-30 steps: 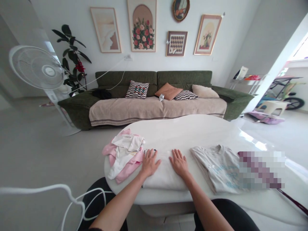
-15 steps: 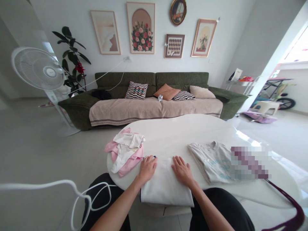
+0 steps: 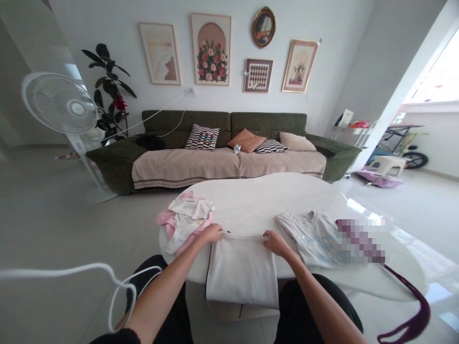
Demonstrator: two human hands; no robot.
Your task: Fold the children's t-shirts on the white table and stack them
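A white folded garment (image 3: pixel 244 270) with a dark edge lies at the near side of the table, its lower part hanging over the rim. My left hand (image 3: pixel 214 232) pinches its far left corner, fingers closed. At the far right corner, my right hand (image 3: pixel 276 242) grips the same edge between thumb and fingers. Beside my left hand is a loose pile of pink and white clothes (image 3: pixel 190 222). A light grey T-shirt (image 3: pixel 311 239) with pale blue print lies folded to the right of my right hand.
The white table (image 3: pixel 247 203) has a curved rim. A blurred-out purple item with a dark strap (image 3: pixel 409 286) lies at its right. White cable (image 3: pixel 71 272) loops near my left leg. Beyond stand a green sofa (image 3: pixel 193 122) and a white fan (image 3: pixel 59 102).
Both hands lay flat on the garment with fingers spread. They have moved apart to its far corners and closed on the edge. The view has shifted slightly.
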